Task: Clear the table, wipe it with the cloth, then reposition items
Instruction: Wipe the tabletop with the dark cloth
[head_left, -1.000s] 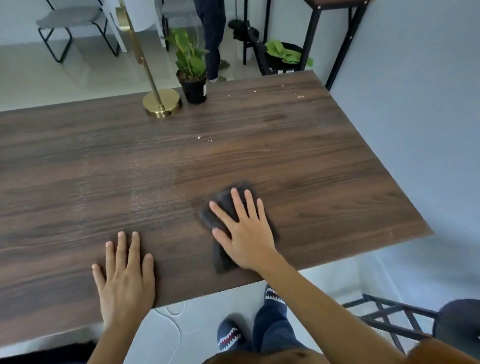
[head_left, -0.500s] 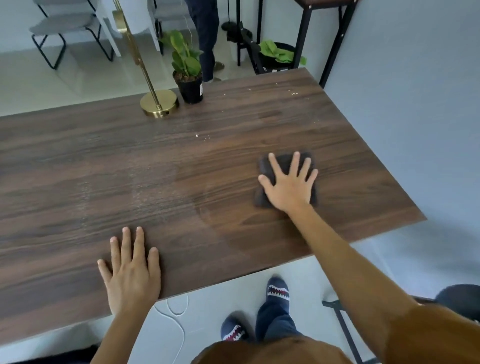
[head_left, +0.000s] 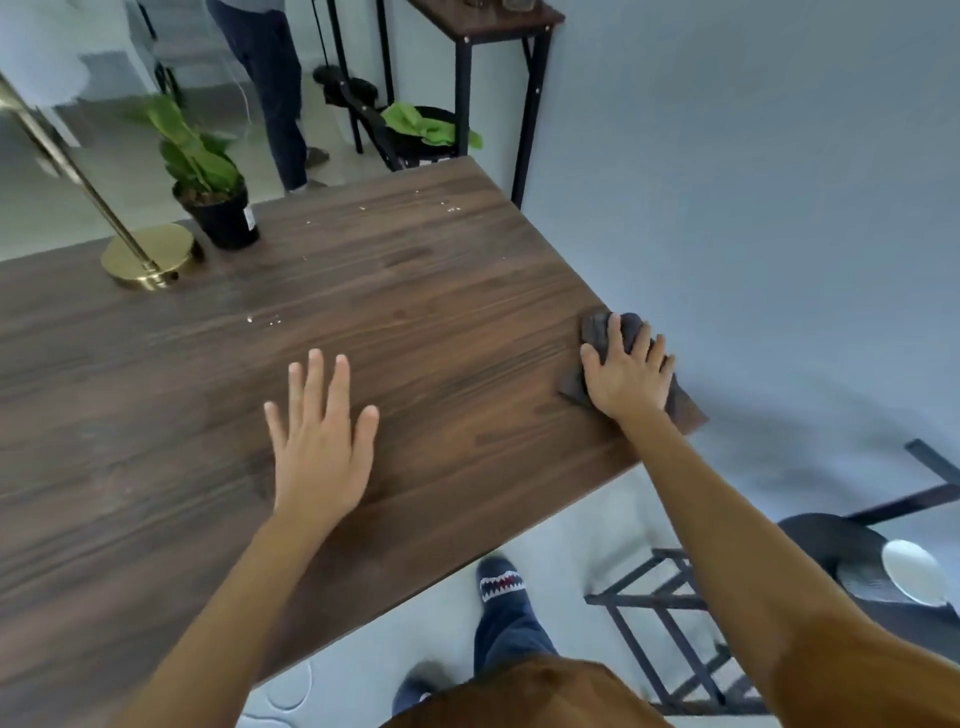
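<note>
A dark grey cloth (head_left: 597, 332) lies bunched at the right edge of the dark wooden table (head_left: 415, 312), near its front right corner. My right hand (head_left: 626, 374) presses flat on the cloth, fingers spread over it. My left hand (head_left: 319, 441) rests flat on the bare tabletop near the front edge, fingers apart, holding nothing. Small pale crumbs (head_left: 262, 319) lie in the middle of the table, and more crumbs (head_left: 452, 208) sit near the far right corner.
A gold lamp base (head_left: 148, 257) and a potted plant (head_left: 213, 192) in a black pot stand at the far edge. A grey wall runs along the table's right side. A black stool (head_left: 852, 561) with a white dish (head_left: 914, 571) stands at lower right. A person (head_left: 275, 88) stands beyond the table.
My right hand has slid the cloth from the table's middle front to its right edge. My left hand now lies farther in on the tabletop. The view has shifted right.
</note>
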